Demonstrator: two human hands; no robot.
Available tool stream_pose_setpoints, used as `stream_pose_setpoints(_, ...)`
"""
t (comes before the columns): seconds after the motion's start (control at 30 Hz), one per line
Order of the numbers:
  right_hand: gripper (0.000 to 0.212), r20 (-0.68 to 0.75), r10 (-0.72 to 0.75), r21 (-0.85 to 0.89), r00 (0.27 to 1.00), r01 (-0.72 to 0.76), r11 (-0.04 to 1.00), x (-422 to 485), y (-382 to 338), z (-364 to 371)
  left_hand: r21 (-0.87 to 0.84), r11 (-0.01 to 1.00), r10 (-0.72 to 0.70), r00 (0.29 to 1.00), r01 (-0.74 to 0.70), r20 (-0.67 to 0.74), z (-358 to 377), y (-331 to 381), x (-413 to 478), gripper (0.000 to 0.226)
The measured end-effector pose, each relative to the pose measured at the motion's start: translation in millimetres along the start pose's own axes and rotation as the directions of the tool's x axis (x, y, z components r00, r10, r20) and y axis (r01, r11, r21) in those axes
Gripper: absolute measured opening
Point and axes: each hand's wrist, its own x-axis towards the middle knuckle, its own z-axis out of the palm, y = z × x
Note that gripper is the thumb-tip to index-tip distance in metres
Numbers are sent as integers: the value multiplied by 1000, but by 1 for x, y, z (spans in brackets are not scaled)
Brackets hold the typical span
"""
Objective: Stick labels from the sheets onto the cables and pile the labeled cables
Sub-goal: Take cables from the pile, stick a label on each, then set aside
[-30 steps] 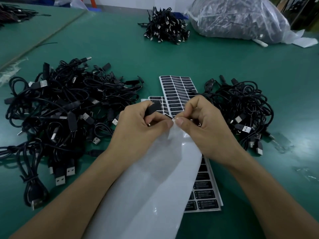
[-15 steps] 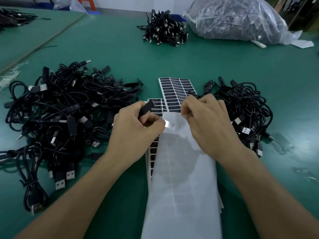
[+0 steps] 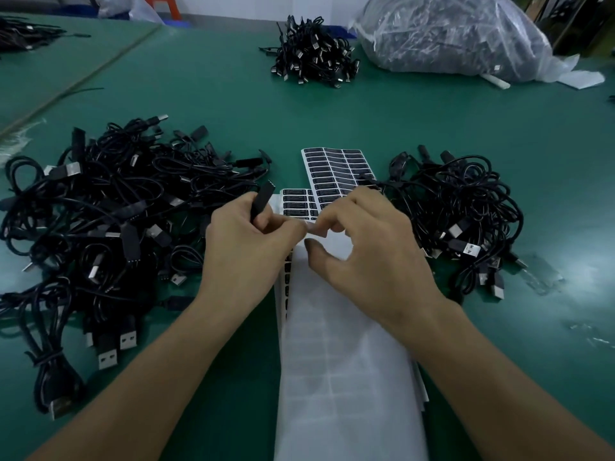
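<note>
My left hand point(image 3: 246, 251) grips a black cable's rectangular plug point(image 3: 263, 201), which sticks up past my fingers. Its thumb meets my right hand point(image 3: 376, 264) at the top edge of a white backing sheet point(image 3: 342, 361). My right fingers are curled and pinch that edge, with the thumb lying on the sheet. Whether a label is between the fingertips is hidden. The white sheet covers most of a sheet of black labels point(image 3: 298, 201). A second label sheet point(image 3: 336, 168) lies beyond my hands. Black cables lie piled at the left point(image 3: 100, 221) and at the right point(image 3: 462, 207).
A third heap of black cables point(image 3: 312, 58) sits far back on the green table point(image 3: 206, 104). A big clear plastic bag point(image 3: 456, 34) of cables lies at the back right. Scraps of clear film point(image 3: 542, 274) lie at the right.
The white backing sheet has swung from a leftward slant to lie straight over the label sheets. My hands stayed together at its top edge, and my right thumb has spread down onto it.
</note>
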Motion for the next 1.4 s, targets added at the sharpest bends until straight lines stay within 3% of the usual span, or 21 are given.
stream_pose_setpoints(0.37, 9, -19, 44, -36, 999, -44, 998, -2, -5, 6, -53, 998, -24, 999, 26, 43, 0, 3, -1, 36)
stream_pose_setpoints(0.5, 4, -99, 75, 48, 992, -71, 996, -1, -3, 6, -52, 999, -13, 996, 17, 84, 2, 4, -4, 37)
stream_pose_setpoints(0.63, 5, -141, 201, 216, 969, -168, 962, -1, 1, 2, -77, 996, -27, 983, 41, 180, 2, 6, -6, 33)
stream_pose_setpoints(0.7, 10, -85, 313, 399, 946, -256, 880, -1, 4, -1, -89, 994, -53, 983, 70, 178, 1, 6, -6, 36)
stream_pose_setpoints(0.8, 14, 63, 405, 711, 912, -326, 623, 1, 5, -6, -35, 999, 0, 988, 5, 157, 1, 4, -6, 39)
stream_pose_setpoints(0.9, 8, 222, 393, 839, 892, -380, 389, 3, 5, -9, 23, 996, 85, 985, -89, 148, 2, 4, -8, 36)
stream_pose_setpoints(0.97, 7, 287, 390, 856, 875, -417, 306, 3, 6, -8, 44, 984, 164, 977, -172, 132, 3, 4, -8, 32)
stream_pose_setpoints(1.13, 7, 297, 390, 863, 872, -420, 282, 2, 7, -8, 29, 970, 232, 960, -240, 158, 3, 5, -10, 33)
stream_pose_setpoints(1.4, 6, 262, 433, 846, 862, -421, 327, 3, 8, -9, 22, 984, 154, 905, -177, 396, 3, 8, -13, 32)
